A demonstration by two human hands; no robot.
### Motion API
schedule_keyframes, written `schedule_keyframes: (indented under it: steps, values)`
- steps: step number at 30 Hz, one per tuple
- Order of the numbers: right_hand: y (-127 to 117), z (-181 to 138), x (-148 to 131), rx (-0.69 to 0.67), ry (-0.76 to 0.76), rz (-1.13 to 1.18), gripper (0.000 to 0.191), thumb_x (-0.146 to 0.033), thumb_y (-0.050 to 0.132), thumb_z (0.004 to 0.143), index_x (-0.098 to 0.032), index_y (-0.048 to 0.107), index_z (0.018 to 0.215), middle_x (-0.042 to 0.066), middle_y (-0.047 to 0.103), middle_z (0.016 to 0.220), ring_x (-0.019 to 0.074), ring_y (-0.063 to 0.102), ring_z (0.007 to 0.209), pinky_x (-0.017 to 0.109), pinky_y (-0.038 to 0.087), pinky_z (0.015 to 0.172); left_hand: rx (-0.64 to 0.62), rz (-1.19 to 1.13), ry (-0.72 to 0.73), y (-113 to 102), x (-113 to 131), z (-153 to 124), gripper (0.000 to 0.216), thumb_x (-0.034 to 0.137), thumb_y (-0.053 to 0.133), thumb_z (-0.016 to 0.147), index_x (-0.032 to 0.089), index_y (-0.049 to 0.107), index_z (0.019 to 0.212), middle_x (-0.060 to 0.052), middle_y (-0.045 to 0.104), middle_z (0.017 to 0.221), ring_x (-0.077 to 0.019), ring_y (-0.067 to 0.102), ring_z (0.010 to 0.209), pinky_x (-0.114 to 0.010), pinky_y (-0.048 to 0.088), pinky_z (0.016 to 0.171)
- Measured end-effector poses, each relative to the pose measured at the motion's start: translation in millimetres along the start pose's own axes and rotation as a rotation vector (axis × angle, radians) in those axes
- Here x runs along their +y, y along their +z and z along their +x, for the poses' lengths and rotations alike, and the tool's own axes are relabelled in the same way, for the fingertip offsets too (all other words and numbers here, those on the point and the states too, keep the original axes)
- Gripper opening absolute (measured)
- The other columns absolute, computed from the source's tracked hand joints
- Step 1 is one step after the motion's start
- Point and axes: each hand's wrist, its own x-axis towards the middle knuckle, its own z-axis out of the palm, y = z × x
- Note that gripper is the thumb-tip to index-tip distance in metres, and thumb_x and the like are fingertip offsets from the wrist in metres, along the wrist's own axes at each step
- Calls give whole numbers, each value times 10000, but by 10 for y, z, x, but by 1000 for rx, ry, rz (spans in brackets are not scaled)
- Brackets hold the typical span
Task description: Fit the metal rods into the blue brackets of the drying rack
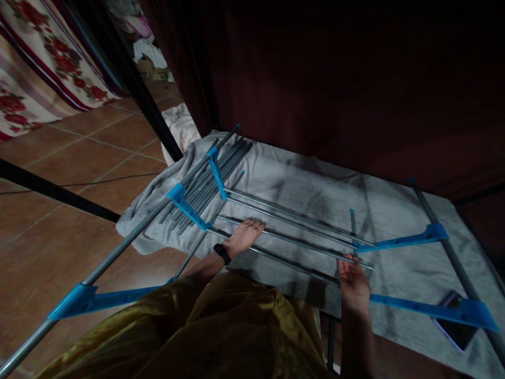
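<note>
A loose grey metal tube (pixel 303 243) runs between my hands, above a frame of tubes with blue plastic brackets. My left hand (pixel 246 235), with a black band at its wrist, lies over the tube near its left end, fingers closed on it. Palm up, my right hand (pixel 354 279) pinches the same tube close to its right end. Two thin rods (pixel 292 212) sit just behind it, and another rod (pixel 292 266) passes in front. On the left, a blue bracket (pixel 189 209) joins a long side tube (pixel 134 237). A long blue bracket (pixel 426 308) extends right of my right hand.
Several grey tubes (pixel 221 176) are heaped on the grey blanket (pixel 311 176) at left. A phone (pixel 457 321) lies partly under the right bracket. Dark bars (pixel 145 100) and a cable (pixel 98 183) cross the left side above the tiled floor (pixel 79 163). Behind hangs a dark red cloth (pixel 335 95).
</note>
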Motion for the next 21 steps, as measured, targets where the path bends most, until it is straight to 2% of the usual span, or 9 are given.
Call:
schedule_keyframes:
  steps: [3,7,15,18,21]
  values:
    - [-8,7,11,-1,-12,-20,79,-225,775,856,-224,696,862,-46,752,864,85,718,811,278,598,920,-18,2,2,-17,10,-4,373,275,459,1085,169,583,1420,-115,707,1246,-240,648,1179,-395,436,1086]
    - [-14,36,7,19,1,-38,211,-319,861,823,-229,673,855,-75,709,756,76,675,705,270,609,864,-30,-15,41,-27,-1,-10,346,294,407,1100,200,647,1331,-104,716,1183,-245,655,1127,-401,456,1044]
    - [-25,64,-20,62,41,-27,270,-318,792,909,-215,601,748,-87,598,619,69,596,566,234,615,769,-14,-33,65,-7,-17,-9,334,314,414,1101,195,660,1294,-97,712,1150,-231,664,1079,-371,450,1013]
    - [-18,52,-24,55,34,-51,275,-333,794,902,-219,601,745,-84,606,627,74,608,576,231,612,757,-27,-17,57,-5,-10,-2,301,283,437,1090,203,673,1259,-89,711,1139,-226,661,1056,-363,441,999]
    - [-16,41,-20,37,26,-46,164,-293,752,921,-219,652,814,-67,666,712,77,657,649,238,615,807,-32,15,48,3,3,-1,319,202,414,1079,197,667,1274,-91,709,1146,-225,654,1067,-360,430,1007]
